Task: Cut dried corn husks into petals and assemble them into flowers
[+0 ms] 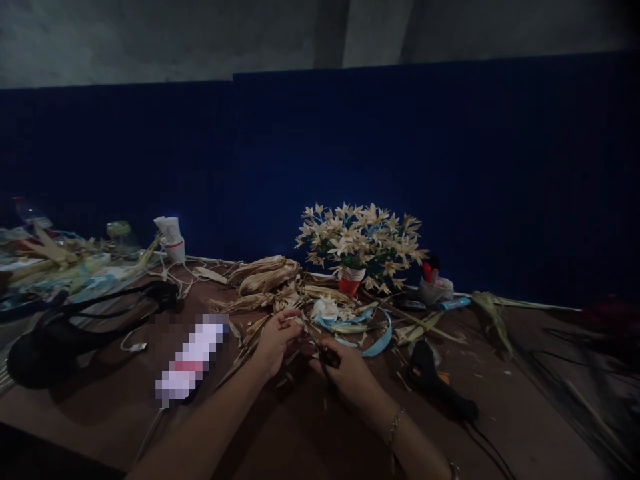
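Over the middle of the table, my left hand (274,345) has its fingers pinched together on a small pale piece of corn husk, whose shape is hard to make out in the dim light. Dark-handled scissors (330,358) are gripped in my right hand (353,377), their blades pointing toward the left fingertips. Just beyond both hands lie dried corn husks (270,275) in a heap. Light blue ribbon (383,337) curls beside a whitish bundle (326,309). Behind these stands an arrangement of cream star-shaped flowers (357,233) in an orange-and-white cup (351,281).
A black glue gun (430,377) with a cord lies at right. A pixelated phone-like object (193,360) and a black strapped object (55,340) lie at left. A white cup (175,248), a jar (121,237) and a holder with pens (435,290) line the blue partition (450,167).
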Demonstrator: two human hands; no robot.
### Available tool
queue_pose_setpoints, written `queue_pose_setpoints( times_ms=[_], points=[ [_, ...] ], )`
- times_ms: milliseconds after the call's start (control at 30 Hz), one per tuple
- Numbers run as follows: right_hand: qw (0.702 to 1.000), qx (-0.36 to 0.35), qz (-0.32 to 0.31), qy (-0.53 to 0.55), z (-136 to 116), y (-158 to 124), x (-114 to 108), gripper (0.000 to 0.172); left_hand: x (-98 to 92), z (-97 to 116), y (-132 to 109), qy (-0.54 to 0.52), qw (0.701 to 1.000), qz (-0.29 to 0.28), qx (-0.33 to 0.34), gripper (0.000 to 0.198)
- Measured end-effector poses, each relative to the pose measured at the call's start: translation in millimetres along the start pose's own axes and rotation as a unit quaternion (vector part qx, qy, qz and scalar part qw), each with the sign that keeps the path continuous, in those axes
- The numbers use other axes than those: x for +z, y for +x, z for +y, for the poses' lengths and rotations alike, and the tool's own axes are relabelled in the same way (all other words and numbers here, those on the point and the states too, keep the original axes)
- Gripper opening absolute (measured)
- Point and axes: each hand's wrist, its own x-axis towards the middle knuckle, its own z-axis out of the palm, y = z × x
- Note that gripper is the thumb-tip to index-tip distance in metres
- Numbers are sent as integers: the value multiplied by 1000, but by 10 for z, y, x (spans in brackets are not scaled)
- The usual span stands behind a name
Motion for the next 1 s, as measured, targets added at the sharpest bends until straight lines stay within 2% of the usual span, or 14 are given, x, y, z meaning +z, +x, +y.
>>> queue_pose_setpoints(
  times_ms=[767, 867, 1000],
  points=[
    [998, -8, -52, 35, 5, -3, -123, 20, -99, 31, 52, 47, 997, -49, -34, 47],
    [1000, -3, -29, -1, 52, 15, -165, 23, -96, 43, 49, 69, 996, -53, -37, 44],
    [989, 47, 30, -141, 156, 52, -260, 29, -97, 24, 45, 137, 990, -27, -25, 28]
  ],
)
